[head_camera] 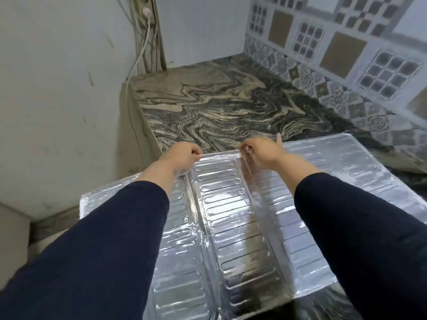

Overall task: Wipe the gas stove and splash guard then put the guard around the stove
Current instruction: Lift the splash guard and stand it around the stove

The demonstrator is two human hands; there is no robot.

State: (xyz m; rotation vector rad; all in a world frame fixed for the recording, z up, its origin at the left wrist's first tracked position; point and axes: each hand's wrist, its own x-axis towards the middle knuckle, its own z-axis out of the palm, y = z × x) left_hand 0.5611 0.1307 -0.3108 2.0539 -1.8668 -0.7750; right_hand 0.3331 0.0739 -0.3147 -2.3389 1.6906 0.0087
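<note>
A silver foil splash guard [231,215], embossed with oblong ridges and folded into several panels, lies spread out below me over the counter's near part. My left hand [182,155] grips its far top edge at the left of the middle panel. My right hand [263,151] pinches the same edge at the right fold, one finger sticking up. Dark blue sleeves cover both forearms and hide parts of the guard. No gas stove is in view.
A marbled grey and beige countertop [219,107] stretches beyond the guard to the corner. A patterned tiled wall [335,56] runs along the right. At the left stands a stained white wall [57,88] with a socket and hanging white cables [145,38].
</note>
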